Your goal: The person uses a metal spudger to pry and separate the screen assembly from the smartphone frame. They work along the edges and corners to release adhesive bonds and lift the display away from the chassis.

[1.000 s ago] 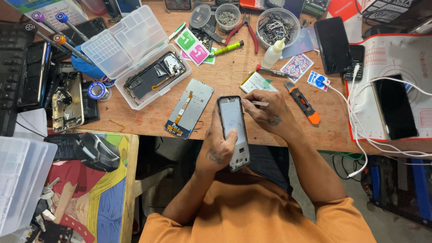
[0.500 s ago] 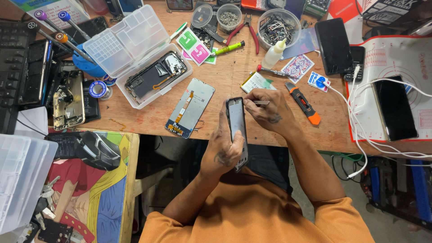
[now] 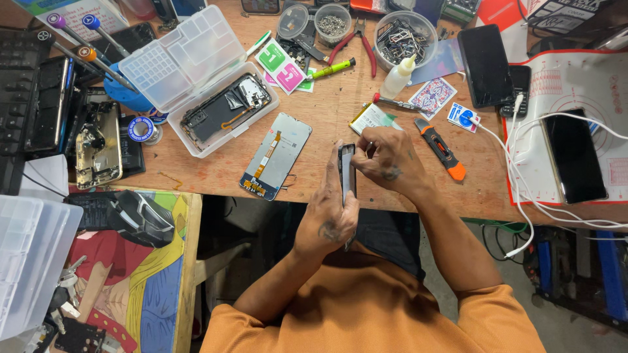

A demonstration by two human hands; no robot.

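Observation:
My left hand grips a black smartphone turned on edge over the front edge of the wooden workbench. My right hand pinches at the phone's top end, with a thin tool barely visible between the fingers. A detached phone screen panel with a flex cable lies face down just left of my hands. A small battery or card lies just beyond my right hand.
A clear plastic box holds an opened phone body. An orange utility knife, red pliers, a glue bottle, parts cups, screwdrivers, white cables and several phones lie around.
The phone in my left hand has rotated from facing the camera to standing on its edge. My right hand has moved to the phone's top end.

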